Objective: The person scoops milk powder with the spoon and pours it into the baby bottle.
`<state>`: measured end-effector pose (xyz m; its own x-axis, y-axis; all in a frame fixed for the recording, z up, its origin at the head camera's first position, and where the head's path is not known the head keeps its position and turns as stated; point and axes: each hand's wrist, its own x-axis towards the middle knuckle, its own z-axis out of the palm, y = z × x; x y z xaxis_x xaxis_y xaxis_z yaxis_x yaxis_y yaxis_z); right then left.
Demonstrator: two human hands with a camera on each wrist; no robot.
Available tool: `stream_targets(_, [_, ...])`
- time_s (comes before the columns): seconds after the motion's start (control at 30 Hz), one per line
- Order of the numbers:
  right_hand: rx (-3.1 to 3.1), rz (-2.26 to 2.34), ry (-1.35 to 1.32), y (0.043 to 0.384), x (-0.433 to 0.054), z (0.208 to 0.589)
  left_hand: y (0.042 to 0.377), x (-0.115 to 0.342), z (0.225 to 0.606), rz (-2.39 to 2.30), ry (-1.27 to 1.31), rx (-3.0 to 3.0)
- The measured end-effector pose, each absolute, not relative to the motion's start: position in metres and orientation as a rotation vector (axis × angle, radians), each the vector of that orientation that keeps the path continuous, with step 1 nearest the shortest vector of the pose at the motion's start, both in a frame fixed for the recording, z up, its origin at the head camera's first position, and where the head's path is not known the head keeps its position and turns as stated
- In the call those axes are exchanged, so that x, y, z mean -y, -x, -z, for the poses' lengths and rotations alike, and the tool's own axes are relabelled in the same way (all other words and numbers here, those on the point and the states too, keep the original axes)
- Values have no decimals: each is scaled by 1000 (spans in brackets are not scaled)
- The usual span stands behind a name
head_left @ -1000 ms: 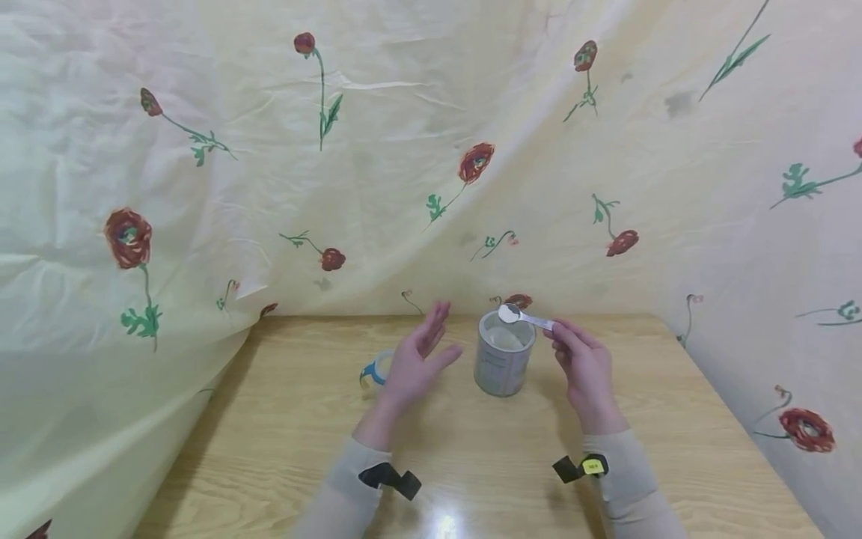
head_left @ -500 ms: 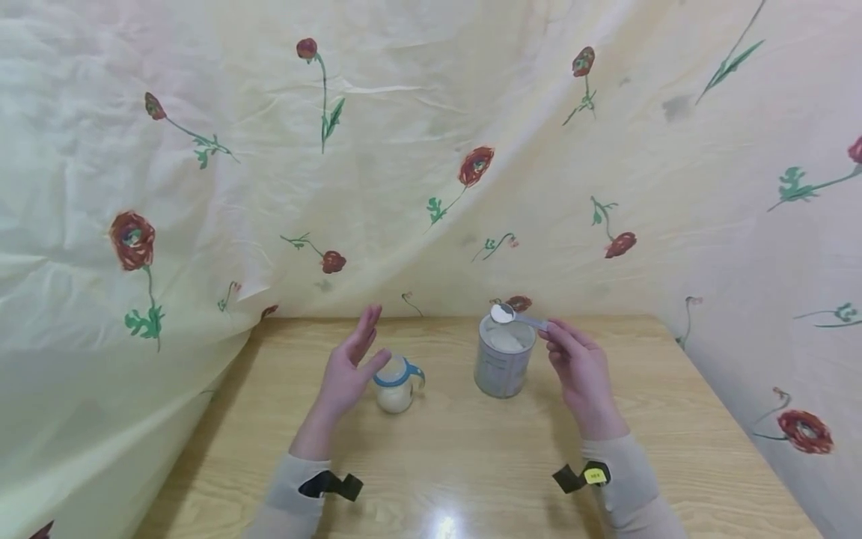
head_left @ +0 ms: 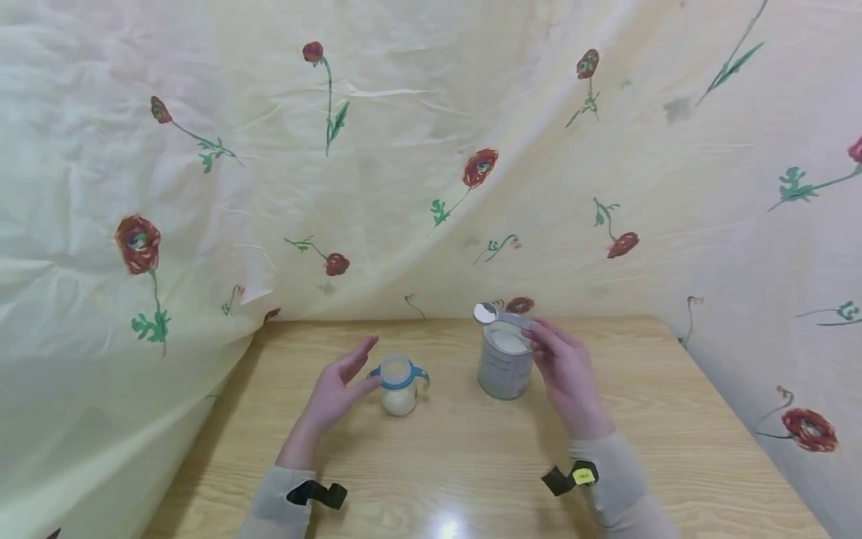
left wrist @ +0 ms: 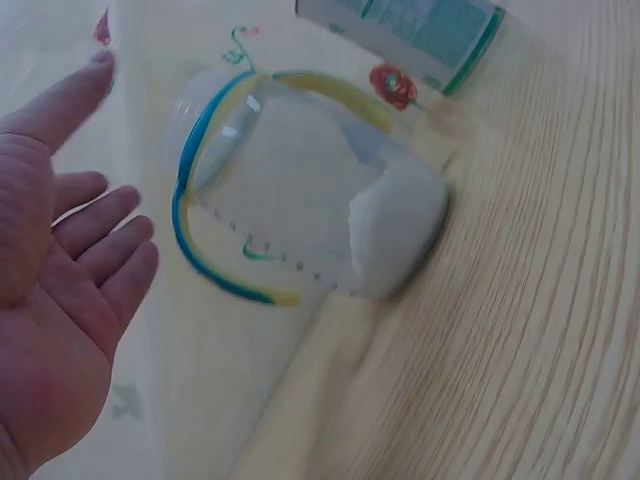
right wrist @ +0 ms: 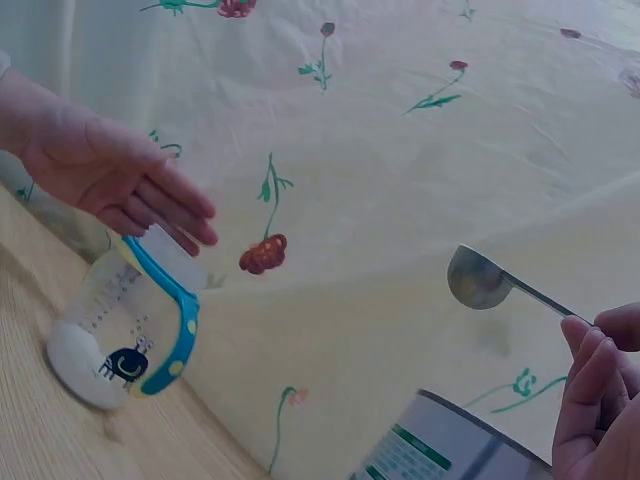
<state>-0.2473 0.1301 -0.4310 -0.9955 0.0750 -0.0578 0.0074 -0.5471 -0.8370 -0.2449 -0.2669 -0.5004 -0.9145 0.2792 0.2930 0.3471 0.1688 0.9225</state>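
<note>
My right hand [head_left: 562,370] pinches the handle of a metal measuring spoon [right wrist: 481,280]. White powder shows in the spoon's bowl, which is held above the left part of the rim of a grey can [head_left: 505,372]. More pale powder is visible inside the uncovered can. To the left, a clear baby bottle [head_left: 399,401] with a blue handle ring stands upright on the table. White contents [left wrist: 400,230] fill its lower part. My left hand [head_left: 337,385] is just left of the bottle, fingers extended and holding nothing. Whether its thumb touches the bottle cannot be told from the head view.
The wooden table [head_left: 431,471] ends at the back against a pale curtain [head_left: 384,187] printed with red flowers. That cloth also hangs along the left and right sides. Can and bottle stand apart, toward the back of the table.
My left hand has moved left from between bottle and can to the bottle's left side, uncovering the bottle. My right hand has carried the measuring spoon leftward over the can.
</note>
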Motion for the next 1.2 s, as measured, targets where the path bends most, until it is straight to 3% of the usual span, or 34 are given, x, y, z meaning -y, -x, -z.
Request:
stream_targets(0.67, [1577,-2746,34,244,-38,437,255,264,519,1774,647,2527])
stream_targets(0.87, [1698,-2697,90,245,-27,449,256,261,524,1759,619,2541])
stream_targets(1.2, [2011,-2339,-59,247,-22,461,258,259,530,1770,556,2538])
